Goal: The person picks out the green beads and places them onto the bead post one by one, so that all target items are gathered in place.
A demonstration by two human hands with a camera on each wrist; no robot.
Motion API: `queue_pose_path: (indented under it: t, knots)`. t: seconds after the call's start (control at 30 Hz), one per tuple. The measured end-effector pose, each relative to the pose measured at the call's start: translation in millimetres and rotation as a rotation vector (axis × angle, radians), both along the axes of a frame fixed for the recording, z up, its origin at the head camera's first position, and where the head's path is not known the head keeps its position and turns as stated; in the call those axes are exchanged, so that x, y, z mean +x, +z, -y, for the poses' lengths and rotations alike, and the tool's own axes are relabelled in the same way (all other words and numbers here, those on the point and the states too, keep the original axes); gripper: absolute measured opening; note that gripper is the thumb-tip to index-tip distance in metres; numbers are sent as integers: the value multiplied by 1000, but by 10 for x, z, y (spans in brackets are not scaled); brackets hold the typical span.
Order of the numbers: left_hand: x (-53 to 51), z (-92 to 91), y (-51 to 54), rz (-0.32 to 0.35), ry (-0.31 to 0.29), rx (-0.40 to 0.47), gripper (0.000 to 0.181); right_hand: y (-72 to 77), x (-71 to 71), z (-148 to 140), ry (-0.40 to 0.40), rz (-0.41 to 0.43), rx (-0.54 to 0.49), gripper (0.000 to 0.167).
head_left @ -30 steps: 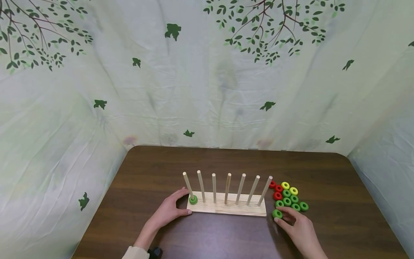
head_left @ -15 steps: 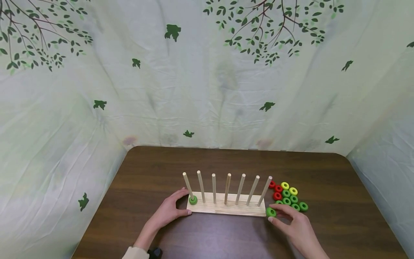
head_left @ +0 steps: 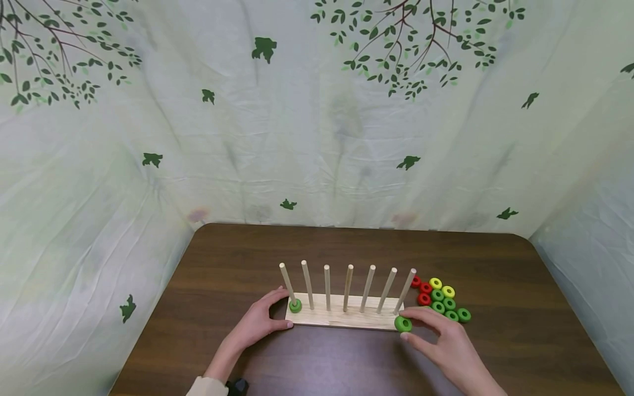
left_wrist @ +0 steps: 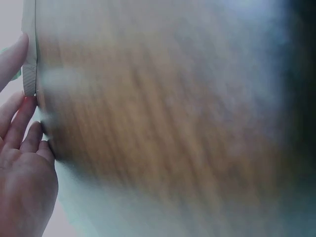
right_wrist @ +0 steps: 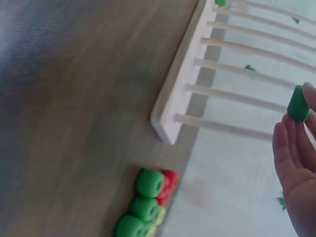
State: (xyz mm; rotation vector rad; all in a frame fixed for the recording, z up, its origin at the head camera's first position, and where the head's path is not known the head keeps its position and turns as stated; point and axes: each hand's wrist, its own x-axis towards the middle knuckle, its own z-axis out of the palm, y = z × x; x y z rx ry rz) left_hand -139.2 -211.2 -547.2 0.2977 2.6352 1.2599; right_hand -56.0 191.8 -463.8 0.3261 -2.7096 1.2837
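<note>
A wooden peg board (head_left: 346, 319) with a row of upright wooden pegs lies on the table. My left hand (head_left: 258, 322) holds its left end, thumb at the front corner and fingers at the back. Around the leftmost peg, a green ring (head_left: 295, 306) sits at the base. My right hand (head_left: 448, 340) pinches another green ring (head_left: 403, 324) between thumb and fingers, in front of the board's right end. In the right wrist view that green ring (right_wrist: 298, 103) is raised off the table, seen edge-on. The left wrist view shows the fingers (left_wrist: 22, 121) touching the board's end (left_wrist: 29, 74).
Right of the board, on the brown table (head_left: 238, 258), lie several green rings (head_left: 449, 304), red rings (head_left: 424, 299) and two yellow rings (head_left: 435, 283), close together. A light cloth (head_left: 317, 137) printed with leaves hangs behind and at the sides.
My right hand has carried the green ring leftward, from beside the loose rings to the front of the board's right end. My left hand has stayed at the board's left end.
</note>
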Motion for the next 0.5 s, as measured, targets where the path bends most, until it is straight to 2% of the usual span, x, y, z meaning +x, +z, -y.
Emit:
queue_pose_path:
  t: [0.13,0.5]
  knots:
    - [3,7,-7,-7,-6,0,68,78,-37,51,60,-15,4,42]
    - [-4,7,-5,-15,-4,-3,69,277,-196,184,278,-214,-7,50]
